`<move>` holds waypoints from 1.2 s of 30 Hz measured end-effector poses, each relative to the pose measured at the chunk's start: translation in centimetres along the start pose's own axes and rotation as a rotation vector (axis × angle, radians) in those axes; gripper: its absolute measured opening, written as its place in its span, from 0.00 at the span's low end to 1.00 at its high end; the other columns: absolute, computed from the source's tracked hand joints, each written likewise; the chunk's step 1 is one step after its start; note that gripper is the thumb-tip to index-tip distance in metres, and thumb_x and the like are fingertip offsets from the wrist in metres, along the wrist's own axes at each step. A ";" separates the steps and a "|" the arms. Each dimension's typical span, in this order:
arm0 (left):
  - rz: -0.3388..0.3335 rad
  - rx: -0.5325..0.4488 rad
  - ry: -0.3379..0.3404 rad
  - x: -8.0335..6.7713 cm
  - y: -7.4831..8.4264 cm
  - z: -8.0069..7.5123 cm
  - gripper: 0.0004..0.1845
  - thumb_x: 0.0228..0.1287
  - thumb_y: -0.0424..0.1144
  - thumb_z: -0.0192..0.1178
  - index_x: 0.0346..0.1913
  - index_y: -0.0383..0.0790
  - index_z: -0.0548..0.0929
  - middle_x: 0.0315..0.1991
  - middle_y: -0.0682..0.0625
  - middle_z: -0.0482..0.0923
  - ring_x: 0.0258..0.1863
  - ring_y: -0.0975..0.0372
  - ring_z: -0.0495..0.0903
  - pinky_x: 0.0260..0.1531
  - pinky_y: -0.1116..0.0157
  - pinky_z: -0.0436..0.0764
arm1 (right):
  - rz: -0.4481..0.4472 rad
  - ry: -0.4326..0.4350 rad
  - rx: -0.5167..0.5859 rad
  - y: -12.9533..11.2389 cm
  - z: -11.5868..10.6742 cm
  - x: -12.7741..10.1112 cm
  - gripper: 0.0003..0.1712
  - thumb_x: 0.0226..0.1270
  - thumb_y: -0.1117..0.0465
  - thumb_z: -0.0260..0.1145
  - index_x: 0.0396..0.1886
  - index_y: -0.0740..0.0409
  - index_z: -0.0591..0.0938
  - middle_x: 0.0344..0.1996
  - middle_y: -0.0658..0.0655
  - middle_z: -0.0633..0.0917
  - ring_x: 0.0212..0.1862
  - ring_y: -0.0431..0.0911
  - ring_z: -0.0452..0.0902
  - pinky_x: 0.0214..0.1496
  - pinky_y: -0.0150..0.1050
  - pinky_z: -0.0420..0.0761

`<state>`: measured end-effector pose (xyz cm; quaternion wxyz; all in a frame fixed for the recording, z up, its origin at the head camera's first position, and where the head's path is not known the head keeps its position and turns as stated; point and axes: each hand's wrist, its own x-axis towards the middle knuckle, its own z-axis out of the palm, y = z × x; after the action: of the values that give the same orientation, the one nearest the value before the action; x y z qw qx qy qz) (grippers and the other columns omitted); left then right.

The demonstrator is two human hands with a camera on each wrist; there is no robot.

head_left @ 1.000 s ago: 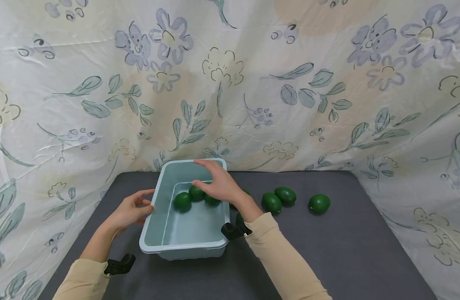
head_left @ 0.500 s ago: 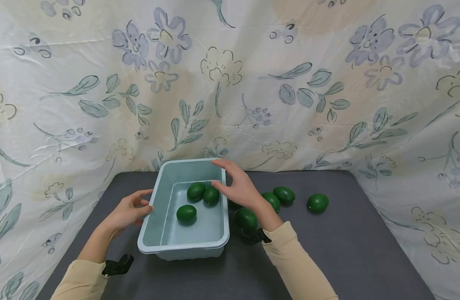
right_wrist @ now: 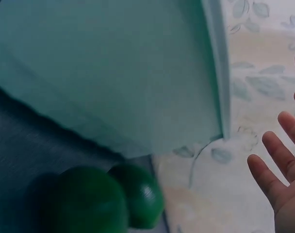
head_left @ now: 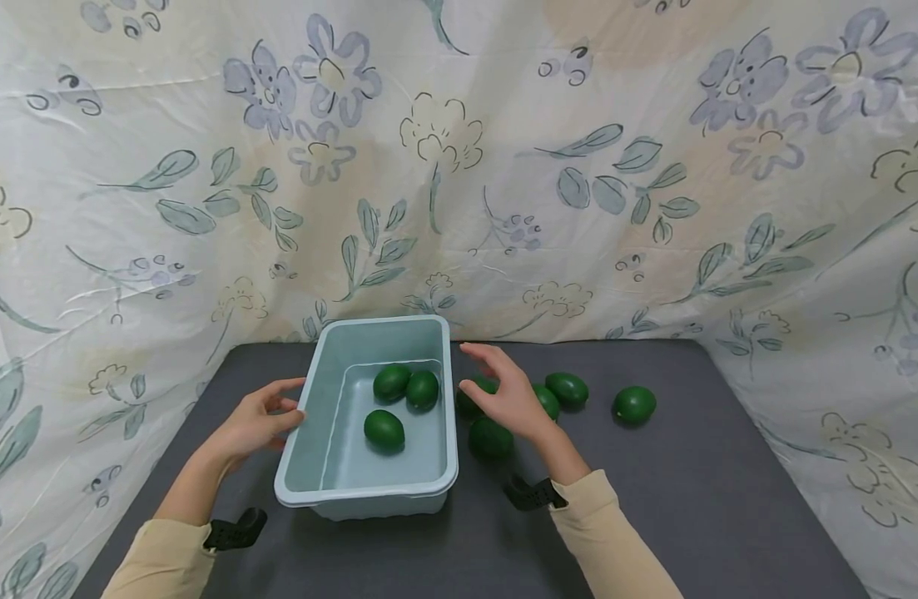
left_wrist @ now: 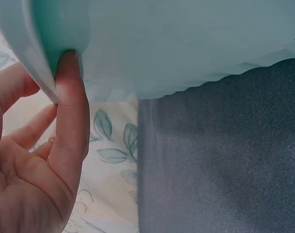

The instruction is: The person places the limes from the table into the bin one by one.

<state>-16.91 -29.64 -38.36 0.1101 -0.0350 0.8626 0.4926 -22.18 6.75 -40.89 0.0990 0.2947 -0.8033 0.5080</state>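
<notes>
A pale blue-green plastic bin (head_left: 364,491) stands on the table with three dark green, smooth, lime- or avocado-like fruits inside. Two of them, a left fruit (head_left: 391,383) and a right fruit (head_left: 423,390), touch at the back; a third fruit (head_left: 384,431) lies nearer the front. My left hand (head_left: 252,424) pinches the bin's left rim, the thumb (left_wrist: 70,97) against the outer wall under the lip. Just beyond the right rim, my right hand (head_left: 507,399) hovers with fingers spread and nothing in it. Below it lie a near fruit (head_left: 491,439) and a partly covered fruit (head_left: 469,403).
More green fruits lie on the dark grey table (head_left: 691,499): one partly behind the right hand (head_left: 548,403), a back fruit (head_left: 567,391) and a far-right fruit (head_left: 634,405). A floral cloth (head_left: 503,208) hangs behind the table and along its sides.
My right hand has moved from over the bin to the right, past its rim. The front fruit in the bin has rolled right and forward. My left hand stays at the rim.
</notes>
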 end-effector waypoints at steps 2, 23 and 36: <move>-0.003 0.005 0.000 0.0 0.0 0.0 0.34 0.62 0.35 0.57 0.69 0.39 0.56 0.44 0.38 0.71 0.35 0.57 0.79 0.32 0.55 0.83 | 0.018 -0.004 -0.009 0.5 0.0 -0.5 0.29 0.61 0.59 0.64 0.62 0.53 0.70 0.59 0.54 0.71 0.61 0.51 0.68 0.56 0.50 0.74; -0.006 0.012 0.000 0.1 -0.1 0.0 0.34 0.62 0.35 0.57 0.69 0.39 0.56 0.45 0.38 0.71 0.36 0.57 0.79 0.33 0.55 0.83 | 0.233 -0.038 -0.068 6.1 1.6 -4.6 0.28 0.62 0.52 0.63 0.62 0.51 0.71 0.58 0.54 0.73 0.59 0.53 0.69 0.55 0.53 0.73; 0.000 -0.001 -0.002 0.2 -0.2 0.0 0.34 0.62 0.35 0.57 0.69 0.39 0.56 0.43 0.38 0.71 0.35 0.57 0.79 0.33 0.55 0.83 | 0.261 -0.047 -0.140 7.5 2.3 -6.5 0.28 0.59 0.52 0.66 0.60 0.47 0.73 0.55 0.52 0.75 0.57 0.49 0.72 0.56 0.48 0.73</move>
<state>-17.02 -29.74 -38.59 0.1111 -0.0347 0.8621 0.4932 -20.90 9.45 -50.64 0.0337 0.1921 -0.8704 0.4522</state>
